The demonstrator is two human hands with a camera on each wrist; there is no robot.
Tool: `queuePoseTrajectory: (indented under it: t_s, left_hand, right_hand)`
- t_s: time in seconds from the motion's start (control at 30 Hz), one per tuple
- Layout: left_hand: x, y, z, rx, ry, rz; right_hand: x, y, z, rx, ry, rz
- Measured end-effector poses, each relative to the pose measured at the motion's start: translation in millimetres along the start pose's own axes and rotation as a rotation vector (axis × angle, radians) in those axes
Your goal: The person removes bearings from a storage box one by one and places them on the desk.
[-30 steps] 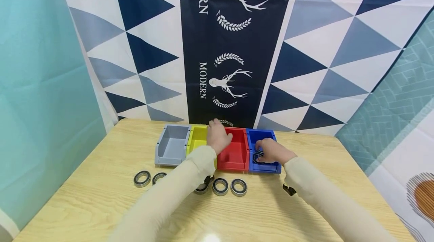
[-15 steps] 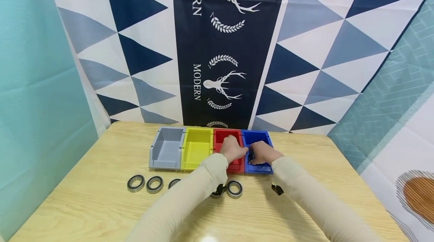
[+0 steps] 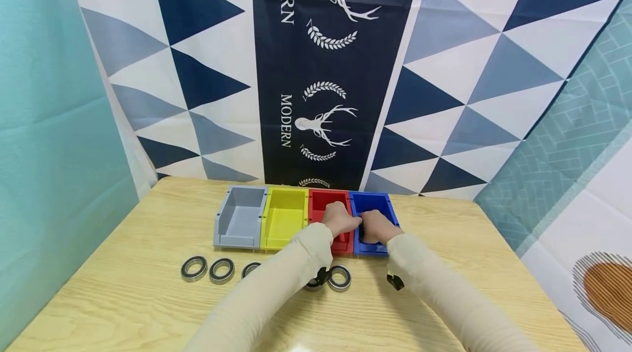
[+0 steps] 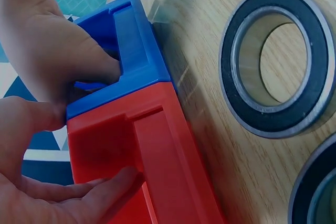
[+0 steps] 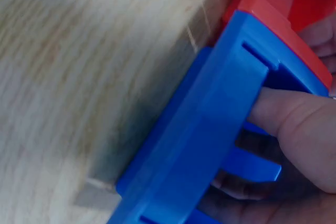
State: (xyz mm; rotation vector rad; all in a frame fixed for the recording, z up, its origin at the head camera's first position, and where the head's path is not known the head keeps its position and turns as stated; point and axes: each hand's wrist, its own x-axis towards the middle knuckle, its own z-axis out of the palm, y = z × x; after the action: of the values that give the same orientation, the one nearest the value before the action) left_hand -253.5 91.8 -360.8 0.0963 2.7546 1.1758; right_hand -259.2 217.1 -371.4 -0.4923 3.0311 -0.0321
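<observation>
My right hand (image 3: 377, 226) reaches into the blue bin (image 3: 370, 201), fingers curled down around a dark ring bearing (image 3: 362, 230), mostly hidden. In the right wrist view, the thumb and fingers of that right hand (image 5: 310, 129) go down behind the front of the bin; no bearing shows there. Over the red bin (image 3: 323, 198) is my left hand (image 3: 339, 219), its thumb tip at the wall shared with the blue bin, close to the right hand. The left wrist view shows its fingers (image 4: 105, 195) extended inside the red bin, holding nothing.
A yellow bin (image 3: 285, 220) and a grey bin (image 3: 242, 220) continue the row to the left. Several bearings lie in a line before the bins, including a leftmost one (image 3: 185, 272) and a rightmost one (image 3: 339, 287). A patterned cloth (image 3: 316, 67) hangs behind the table (image 3: 123, 286).
My left hand has moved right from the yellow-red border to the red-blue wall. My right hand has stayed at the blue bin and turned more over the bearing. The head view has shifted slightly.
</observation>
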Motion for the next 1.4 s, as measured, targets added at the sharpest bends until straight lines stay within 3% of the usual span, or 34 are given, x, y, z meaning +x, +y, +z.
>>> queuePoseTrajectory:
  t_s: [0.17,0.37,0.57,0.8,1.07,1.4]
  left_hand:
    - [2.6,-0.5,3.9,-0.008,0.004,0.005]
    - [6.9,-3.3,5.7,-0.036,0.015,0.003]
    - [7.2,-1.9,7.6,-0.042,0.010,-0.023]
    - [5.1,-3.2,7.1,-0.016,0.017,0.012]
    - [5.3,-4.9,0.5,-0.019,0.022,0.023]
    - [7.6,-3.9,7.2,-0.046,0.022,-0.004]
  right_hand:
    - [-2.1,-3.4,6.2,0.040,0.047,0.046]
    - [-3.3,-2.5,8.8,0.053,0.077,0.022]
    - [-5.0,4.8,6.2,0.091,0.060,-0.007]
    - [-8.6,7.1,-0.3,0.071,0.010,0.019]
    - [-21.3,4.9,-14.3,0.048,0.124,-0.051]
    - [-49.5,7.8,-27.1,0.017,0.213,-0.173]
